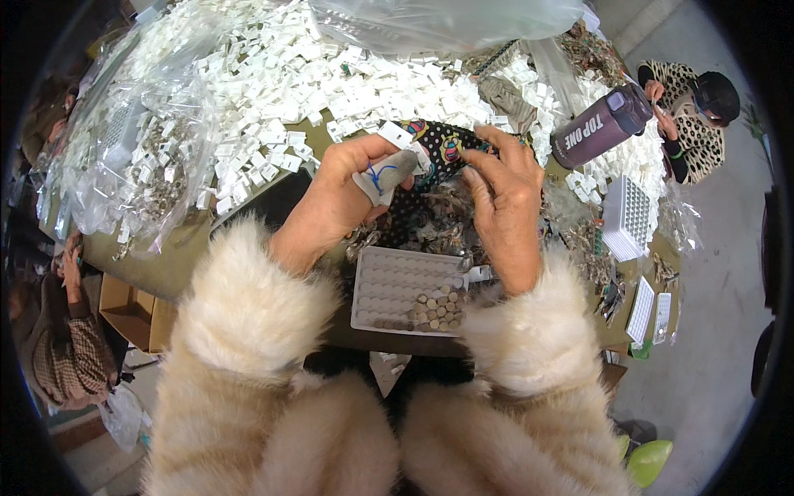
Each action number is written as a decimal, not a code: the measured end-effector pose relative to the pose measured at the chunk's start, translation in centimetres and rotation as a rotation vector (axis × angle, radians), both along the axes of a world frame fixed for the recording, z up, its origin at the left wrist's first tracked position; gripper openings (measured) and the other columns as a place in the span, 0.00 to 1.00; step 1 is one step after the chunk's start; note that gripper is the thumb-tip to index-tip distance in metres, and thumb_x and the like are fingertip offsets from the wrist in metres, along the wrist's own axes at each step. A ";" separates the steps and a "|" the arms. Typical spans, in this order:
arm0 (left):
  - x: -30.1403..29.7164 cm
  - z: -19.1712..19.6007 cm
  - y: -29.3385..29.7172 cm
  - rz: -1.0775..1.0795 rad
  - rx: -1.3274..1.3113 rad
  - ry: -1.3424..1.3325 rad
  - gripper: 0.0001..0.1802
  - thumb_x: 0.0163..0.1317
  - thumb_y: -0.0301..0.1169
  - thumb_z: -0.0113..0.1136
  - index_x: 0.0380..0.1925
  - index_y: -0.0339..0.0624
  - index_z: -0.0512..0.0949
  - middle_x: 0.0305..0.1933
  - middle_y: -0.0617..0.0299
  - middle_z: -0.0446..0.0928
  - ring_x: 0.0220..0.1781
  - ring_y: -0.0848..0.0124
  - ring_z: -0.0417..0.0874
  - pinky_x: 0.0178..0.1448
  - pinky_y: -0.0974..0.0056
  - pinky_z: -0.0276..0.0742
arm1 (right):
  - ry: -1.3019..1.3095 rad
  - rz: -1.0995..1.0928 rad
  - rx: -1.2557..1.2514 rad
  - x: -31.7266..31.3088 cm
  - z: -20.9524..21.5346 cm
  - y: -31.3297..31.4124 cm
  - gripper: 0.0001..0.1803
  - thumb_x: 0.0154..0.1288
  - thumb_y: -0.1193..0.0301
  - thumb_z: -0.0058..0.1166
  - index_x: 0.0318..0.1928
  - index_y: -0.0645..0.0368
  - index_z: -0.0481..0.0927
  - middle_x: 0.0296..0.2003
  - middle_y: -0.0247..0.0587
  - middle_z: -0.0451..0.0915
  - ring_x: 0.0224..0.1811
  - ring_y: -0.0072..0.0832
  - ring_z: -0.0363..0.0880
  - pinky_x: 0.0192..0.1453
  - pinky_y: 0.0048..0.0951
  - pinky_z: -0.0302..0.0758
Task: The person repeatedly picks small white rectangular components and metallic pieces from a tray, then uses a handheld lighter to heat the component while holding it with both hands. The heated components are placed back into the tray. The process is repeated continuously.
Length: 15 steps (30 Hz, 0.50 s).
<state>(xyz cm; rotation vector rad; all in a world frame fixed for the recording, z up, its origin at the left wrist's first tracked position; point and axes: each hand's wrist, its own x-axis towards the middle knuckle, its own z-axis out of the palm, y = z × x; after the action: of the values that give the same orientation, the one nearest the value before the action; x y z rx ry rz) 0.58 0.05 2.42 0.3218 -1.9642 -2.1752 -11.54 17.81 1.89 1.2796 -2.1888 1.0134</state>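
Observation:
My left hand (341,182) is closed around a small white plastic piece (395,135), held up between thumb and fingers. A grey cloth cover (387,175) tied with blue string wraps my left thumb. My right hand (506,186) is close by on the right, its thumb and forefinger bent nearly together; anything between their tips is too small to make out. Beneath both hands lie a black patterned cloth (438,149) and a heap of small metallic parts (438,219). Nearer me, a white dimpled tray (389,285) holds several small round discs (437,307) in its lower right part.
A big pile of white plastic pieces (273,91) spreads over the table, with clear plastic bags (447,21) on it. To the right stand a purple bottle (597,128) and a white rack (626,217). People (691,116) work around the table. A cardboard box (128,310) sits at left.

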 end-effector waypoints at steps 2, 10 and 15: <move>0.1 -0.1 0.2 -0.018 -0.077 0.001 0.14 0.68 0.20 0.53 0.51 0.36 0.80 0.39 0.65 0.83 0.29 0.83 0.75 0.29 0.77 0.67 | 0.049 0.008 -0.097 0.4 0.2 -0.2 0.12 0.60 0.79 0.63 0.46 0.62 0.85 0.50 0.42 0.82 0.54 0.41 0.78 0.60 0.40 0.69; -0.4 -1.8 0.3 -0.132 -0.157 0.318 0.26 0.59 0.10 0.54 0.60 0.33 0.75 0.57 0.59 0.80 0.61 0.72 0.79 0.64 0.67 0.74 | -0.923 0.174 -0.219 2.9 -0.1 -0.5 0.09 0.61 0.78 0.66 0.41 0.67 0.85 0.31 0.40 0.87 0.32 0.24 0.82 0.38 0.25 0.77; -0.5 -1.7 0.3 -0.119 -0.164 0.304 0.25 0.59 0.09 0.56 0.57 0.34 0.77 0.54 0.60 0.82 0.55 0.74 0.81 0.57 0.68 0.77 | -0.664 0.229 -0.194 2.9 0.0 -0.4 0.05 0.61 0.81 0.66 0.37 0.67 0.84 0.29 0.35 0.85 0.32 0.19 0.80 0.37 0.23 0.77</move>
<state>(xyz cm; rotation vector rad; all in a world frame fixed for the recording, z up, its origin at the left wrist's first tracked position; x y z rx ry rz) 0.13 0.32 0.69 -0.1458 -2.0100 -1.9715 -8.61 17.39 1.87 1.2401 -2.3336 1.9158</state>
